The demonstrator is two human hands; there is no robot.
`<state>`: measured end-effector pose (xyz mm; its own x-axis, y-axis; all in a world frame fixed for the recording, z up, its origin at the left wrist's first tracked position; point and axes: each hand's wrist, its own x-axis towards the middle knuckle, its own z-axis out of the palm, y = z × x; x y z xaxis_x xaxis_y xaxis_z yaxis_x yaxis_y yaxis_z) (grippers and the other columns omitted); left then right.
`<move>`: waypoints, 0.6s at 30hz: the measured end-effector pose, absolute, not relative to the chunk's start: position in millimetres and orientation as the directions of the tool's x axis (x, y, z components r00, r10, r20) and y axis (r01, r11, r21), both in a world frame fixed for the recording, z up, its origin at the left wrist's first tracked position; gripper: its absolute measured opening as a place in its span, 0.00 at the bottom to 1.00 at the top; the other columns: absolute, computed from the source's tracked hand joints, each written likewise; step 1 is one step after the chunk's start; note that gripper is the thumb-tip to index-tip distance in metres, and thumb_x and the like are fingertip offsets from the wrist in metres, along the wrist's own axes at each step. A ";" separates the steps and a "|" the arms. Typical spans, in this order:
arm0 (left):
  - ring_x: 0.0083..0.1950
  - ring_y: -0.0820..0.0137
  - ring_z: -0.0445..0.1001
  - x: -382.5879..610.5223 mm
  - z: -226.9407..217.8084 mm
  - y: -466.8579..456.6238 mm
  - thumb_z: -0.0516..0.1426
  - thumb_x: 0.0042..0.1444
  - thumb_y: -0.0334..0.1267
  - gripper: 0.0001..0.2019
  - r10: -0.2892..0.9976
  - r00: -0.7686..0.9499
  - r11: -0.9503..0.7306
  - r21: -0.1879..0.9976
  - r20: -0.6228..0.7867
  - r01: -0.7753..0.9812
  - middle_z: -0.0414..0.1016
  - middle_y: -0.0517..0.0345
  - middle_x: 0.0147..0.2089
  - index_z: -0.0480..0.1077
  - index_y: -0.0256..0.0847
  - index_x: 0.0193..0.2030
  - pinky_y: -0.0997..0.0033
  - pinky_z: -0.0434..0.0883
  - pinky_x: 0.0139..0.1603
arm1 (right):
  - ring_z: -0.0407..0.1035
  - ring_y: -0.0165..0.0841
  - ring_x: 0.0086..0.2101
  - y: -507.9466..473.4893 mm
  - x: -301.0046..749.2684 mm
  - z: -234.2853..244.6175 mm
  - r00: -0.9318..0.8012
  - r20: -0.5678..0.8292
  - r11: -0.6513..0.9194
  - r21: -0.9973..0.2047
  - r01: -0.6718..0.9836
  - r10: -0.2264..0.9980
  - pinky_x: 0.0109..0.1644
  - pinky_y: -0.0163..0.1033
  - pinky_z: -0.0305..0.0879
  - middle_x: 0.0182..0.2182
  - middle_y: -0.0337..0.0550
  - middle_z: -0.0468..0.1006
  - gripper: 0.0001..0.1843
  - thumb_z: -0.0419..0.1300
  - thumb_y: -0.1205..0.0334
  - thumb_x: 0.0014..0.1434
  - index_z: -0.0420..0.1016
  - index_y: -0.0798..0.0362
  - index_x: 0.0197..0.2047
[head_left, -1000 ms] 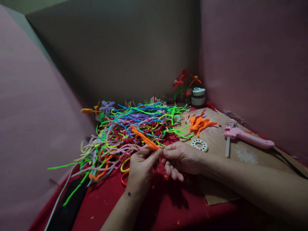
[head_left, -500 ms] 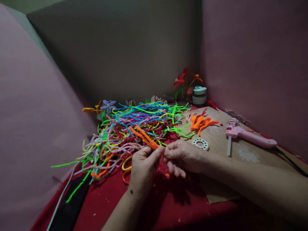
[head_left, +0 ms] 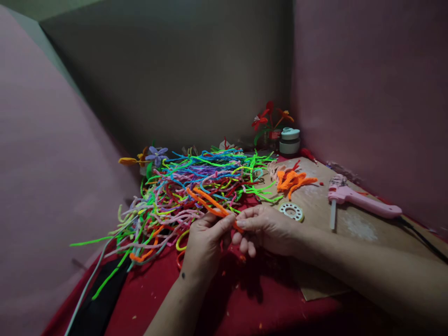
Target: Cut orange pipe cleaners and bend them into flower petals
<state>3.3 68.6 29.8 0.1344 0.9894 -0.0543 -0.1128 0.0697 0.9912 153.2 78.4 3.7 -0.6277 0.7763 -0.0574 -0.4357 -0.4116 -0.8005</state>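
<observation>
My left hand (head_left: 205, 242) and my right hand (head_left: 266, 228) meet over a red cloth, both pinching one folded orange pipe cleaner (head_left: 210, 203). Its two strands slant up and to the left over a big heap of mixed-colour pipe cleaners (head_left: 191, 184). My left thumb and forefinger are closed on the near end. My right thumb and forefinger grip the same end from the right, with the other fingers curled below.
A brown board (head_left: 350, 224) at the right carries a pink glue gun (head_left: 362, 203), a white ring-shaped spool (head_left: 290, 211) and a bunch of orange pieces (head_left: 292, 179). Pipe-cleaner flowers (head_left: 268, 116) and a round container (head_left: 290, 141) stand in the far corner. Pink walls close in on both sides.
The orange pipe cleaner's two strands have spread apart a little. Both hands stay together on its near end, with my right fingers shifted slightly.
</observation>
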 end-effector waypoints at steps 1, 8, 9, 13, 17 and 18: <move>0.18 0.82 0.57 2.7 28.7 69.1 0.63 0.43 0.40 0.10 0.987 0.143 0.087 0.989 -0.069 -0.123 0.66 0.63 0.20 0.71 0.34 0.27 0.79 0.52 0.18 | 0.71 0.27 0.20 78.2 153.0 3.7 -0.629 -0.074 -0.441 -0.775 -0.452 0.774 0.21 0.30 0.66 0.23 0.46 0.77 0.11 0.64 0.62 0.49 0.69 0.62 0.29; 0.18 0.82 0.57 2.3 30.8 68.1 0.62 0.46 0.40 0.11 0.993 0.112 0.035 0.997 -0.027 -0.073 0.61 0.65 0.17 0.69 0.34 0.24 0.80 0.53 0.19 | 0.69 0.27 0.17 79.2 154.3 3.6 -0.615 -0.132 -0.465 -0.778 -0.422 0.777 0.17 0.27 0.61 0.20 0.43 0.76 0.09 0.64 0.67 0.46 0.66 0.60 0.28; 0.18 0.82 0.57 2.1 32.4 68.1 0.62 0.46 0.40 0.11 0.996 0.085 0.030 0.997 -0.024 -0.068 0.62 0.65 0.17 0.69 0.34 0.26 0.81 0.53 0.18 | 0.69 0.27 0.16 79.2 154.6 3.5 -0.598 -0.141 -0.450 -0.795 -0.407 0.789 0.16 0.28 0.61 0.19 0.42 0.76 0.10 0.64 0.66 0.46 0.66 0.59 0.28; 0.17 0.83 0.56 0.0 35.4 69.8 0.62 0.46 0.41 0.11 0.996 0.071 0.059 0.994 -0.053 -0.093 0.61 0.66 0.17 0.67 0.35 0.26 0.82 0.53 0.17 | 0.70 0.29 0.17 77.5 155.1 4.5 -0.590 -0.140 -0.418 -0.832 -0.366 0.795 0.18 0.30 0.64 0.20 0.44 0.76 0.09 0.64 0.66 0.47 0.67 0.59 0.30; 0.18 0.82 0.58 -1.1 31.8 71.2 0.62 0.46 0.40 0.11 0.983 0.153 0.118 0.983 -0.096 -0.142 0.62 0.65 0.18 0.67 0.35 0.27 0.81 0.55 0.18 | 0.73 0.31 0.23 74.4 154.6 8.5 -0.583 -0.117 -0.383 -0.852 -0.357 0.804 0.27 0.34 0.69 0.25 0.48 0.78 0.09 0.63 0.64 0.48 0.70 0.61 0.31; 0.18 0.82 0.58 -1.0 30.8 71.3 0.62 0.46 0.40 0.10 0.980 0.172 0.127 0.981 -0.101 -0.147 0.62 0.65 0.19 0.68 0.35 0.28 0.81 0.56 0.18 | 0.73 0.31 0.23 73.8 154.5 9.5 -0.563 -0.127 -0.372 -0.862 -0.345 0.817 0.28 0.34 0.69 0.25 0.48 0.78 0.10 0.63 0.63 0.48 0.71 0.61 0.31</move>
